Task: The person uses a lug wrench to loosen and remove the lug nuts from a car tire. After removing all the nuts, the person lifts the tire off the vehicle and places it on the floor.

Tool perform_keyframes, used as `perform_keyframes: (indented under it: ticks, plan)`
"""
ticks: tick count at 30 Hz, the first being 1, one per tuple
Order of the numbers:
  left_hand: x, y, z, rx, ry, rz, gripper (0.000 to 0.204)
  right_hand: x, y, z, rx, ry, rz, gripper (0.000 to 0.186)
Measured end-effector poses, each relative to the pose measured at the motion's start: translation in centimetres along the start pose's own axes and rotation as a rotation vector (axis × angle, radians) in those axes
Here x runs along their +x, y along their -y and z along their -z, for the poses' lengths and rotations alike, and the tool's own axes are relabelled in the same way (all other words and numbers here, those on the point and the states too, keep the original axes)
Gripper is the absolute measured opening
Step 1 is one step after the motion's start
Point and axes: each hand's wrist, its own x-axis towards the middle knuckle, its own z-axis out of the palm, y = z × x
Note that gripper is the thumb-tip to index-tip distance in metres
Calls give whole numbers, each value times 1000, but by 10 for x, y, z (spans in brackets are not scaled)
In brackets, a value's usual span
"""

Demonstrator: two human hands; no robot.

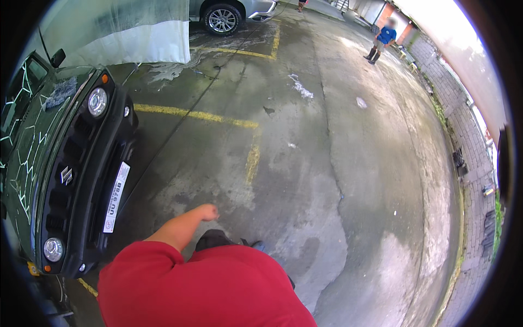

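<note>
My left hand (208,212) hangs in front of my body above the wet concrete, its fingers curled closed. Nothing sticks out of it, and it touches nothing. My right hand is out of sight. Nearest on my left stands a dark green car (81,155) with round headlights and a black grille, its front turned toward me. A grey, shaggy cloth (61,91) lies on its hood. The car's bumper is apart from my hand.
Yellow painted lines (196,114) mark the concrete floor (294,180). A translucent curtain (136,38) hangs behind the green car, by a silver car (229,16). A person in blue with dark boots (384,39) stands far right, near a block wall (463,103). White foam (300,87) lies ahead.
</note>
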Motion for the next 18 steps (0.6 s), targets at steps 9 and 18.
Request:
perform_keyframes:
  ticks: [9, 18]
  plan:
    - [127, -31, 176, -746, -245, 538, 91, 200, 493, 119, -23, -167, 503, 32]
    - [363, -230, 568, -757, -877, 387, 98, 289, 606, 99, 34, -61, 196, 24]
